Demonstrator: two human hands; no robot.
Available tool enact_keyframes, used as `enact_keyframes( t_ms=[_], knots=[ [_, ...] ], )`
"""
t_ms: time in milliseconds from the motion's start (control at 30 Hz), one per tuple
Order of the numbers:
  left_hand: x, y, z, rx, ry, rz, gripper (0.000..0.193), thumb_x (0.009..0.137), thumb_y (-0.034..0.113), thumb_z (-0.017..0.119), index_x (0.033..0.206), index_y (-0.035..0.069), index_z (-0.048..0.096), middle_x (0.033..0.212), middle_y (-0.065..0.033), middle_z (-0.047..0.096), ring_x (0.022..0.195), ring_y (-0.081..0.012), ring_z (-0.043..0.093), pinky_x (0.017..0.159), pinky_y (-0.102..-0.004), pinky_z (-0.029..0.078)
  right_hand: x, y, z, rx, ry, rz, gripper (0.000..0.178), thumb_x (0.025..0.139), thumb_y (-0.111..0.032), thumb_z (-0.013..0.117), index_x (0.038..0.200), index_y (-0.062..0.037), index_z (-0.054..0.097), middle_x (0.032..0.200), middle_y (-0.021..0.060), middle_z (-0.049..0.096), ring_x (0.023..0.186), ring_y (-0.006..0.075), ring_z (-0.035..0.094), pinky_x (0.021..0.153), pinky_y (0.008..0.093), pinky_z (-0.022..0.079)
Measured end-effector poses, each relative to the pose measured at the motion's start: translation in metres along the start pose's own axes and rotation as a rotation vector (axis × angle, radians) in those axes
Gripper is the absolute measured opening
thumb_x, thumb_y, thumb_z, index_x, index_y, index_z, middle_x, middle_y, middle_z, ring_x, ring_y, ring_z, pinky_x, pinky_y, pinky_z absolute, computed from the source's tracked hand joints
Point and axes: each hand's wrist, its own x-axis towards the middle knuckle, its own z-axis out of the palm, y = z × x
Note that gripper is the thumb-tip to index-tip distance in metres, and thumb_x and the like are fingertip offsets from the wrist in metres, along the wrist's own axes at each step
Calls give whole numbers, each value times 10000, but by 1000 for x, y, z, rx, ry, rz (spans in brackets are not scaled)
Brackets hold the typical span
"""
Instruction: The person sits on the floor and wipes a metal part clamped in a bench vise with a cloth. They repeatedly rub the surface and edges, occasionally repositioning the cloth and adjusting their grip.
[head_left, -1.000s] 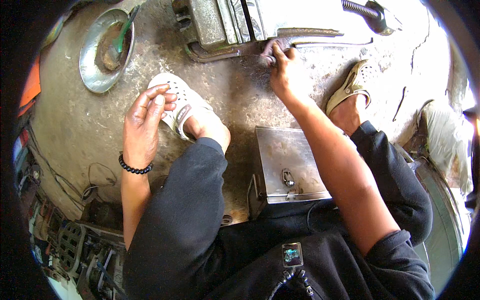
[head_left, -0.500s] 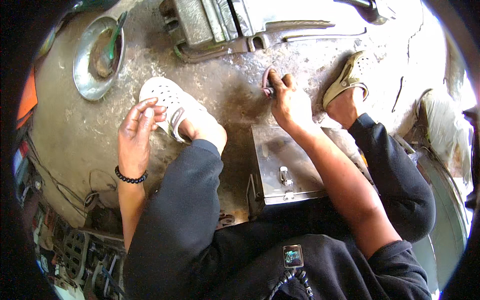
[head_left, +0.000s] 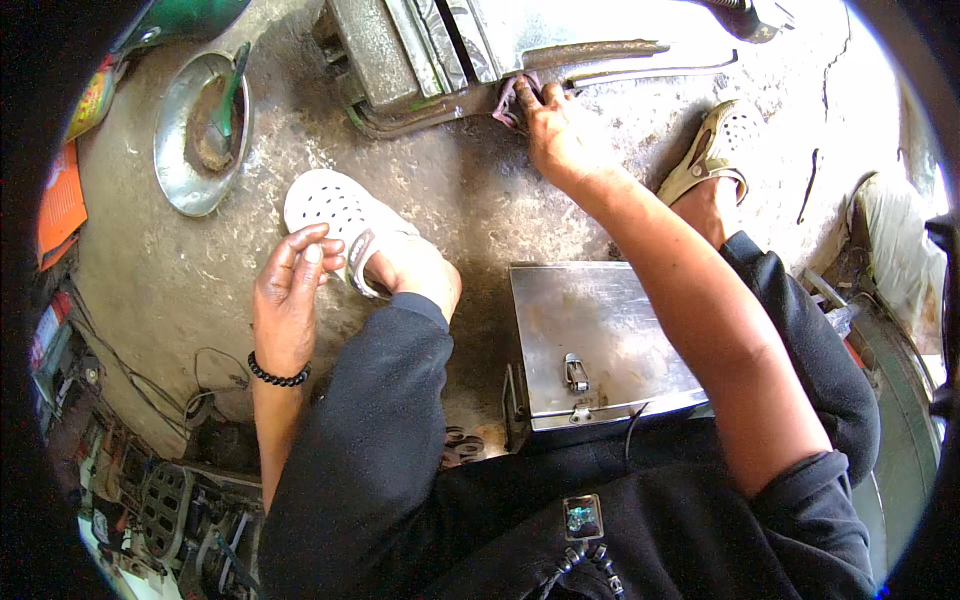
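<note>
My right hand (head_left: 560, 135) reaches far forward, its fingers closed on a crumpled pinkish rag (head_left: 512, 103). The rag is pressed against the lower edge of a large metal vise (head_left: 395, 60) that stands on the floor. Part of the rag is hidden beneath my fingers. My left hand (head_left: 290, 295) hovers above the floor beside my pale clog (head_left: 325, 205), palm turned inward. Its fingers are loosely bent and slightly apart, with nothing seen in them. A dark bead bracelet (head_left: 278, 370) circles that wrist.
A metal bowl (head_left: 170, 150) with a green-handled brush (head_left: 230, 105) lies at the far left. Between my legs sits a shiny metal box (head_left: 600, 330) with a latch. Cables and metal parts crowd the lower left. Another clog (head_left: 708, 150) is on my right foot.
My right hand has moved forward with the rag, from over the bare floor to the vise's edge. The left hand keeps its loose pose, shifting slightly in view.
</note>
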Motion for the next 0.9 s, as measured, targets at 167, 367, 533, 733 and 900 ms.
enact_keyframes(
  t_ms=[167, 367, 533, 733, 900],
  knots=[
    [10, 12, 0, -44, -5, 28, 282, 1047, 180, 514, 1252, 6, 600, 1071, -76, 692, 940, -112, 641, 822, -252, 488, -32, -14, -31, 41, -230, 120, 418, 890, -121, 526, 1286, 9, 559, 1180, 236, 617, 1012, 380, 659, 854, 474, 543],
    [22, 18, 11, -72, -37, -23, 274, 1040, 157, 525, 1244, -10, 597, 1087, -84, 683, 954, -117, 642, 856, -269, 503, -78, -18, -11, 364, -181, 208, 405, 817, -59, 581, 1220, -35, 624, 1098, 258, 603, 999, 431, 641, 872, 493, 520],
    [33, 31, 47, -9, -235, -66, 307, 974, 114, 609, 1259, 1, 597, 1141, -114, 675, 1032, -172, 654, 930, -308, 517, -69, -17, -23, 547, -210, 67, 385, 836, -107, 602, 1216, -73, 654, 1057, 253, 615, 986, 433, 638, 880, 488, 513],
    [74, 30, 90, 570, -386, 627, 399, 876, 261, 719, 1199, 46, 630, 1127, -180, 669, 982, -315, 673, 843, -381, 539, -60, -15, -50, 823, -286, -195, 302, 858, -197, 612, 1091, -18, 681, 950, 266, 686, 904, 418, 677, 829, 478, 535],
    [107, -1, 128, 333, -166, 66, 251, 875, 250, 710, 934, 8, 675, 782, -190, 691, 694, -297, 690, 644, -384, 515, -59, -27, -31, 952, -3, 526, 496, 918, -413, 655, 1156, 22, 639, 968, 259, 709, 934, 405, 698, 835, 441, 543]
  ],
)
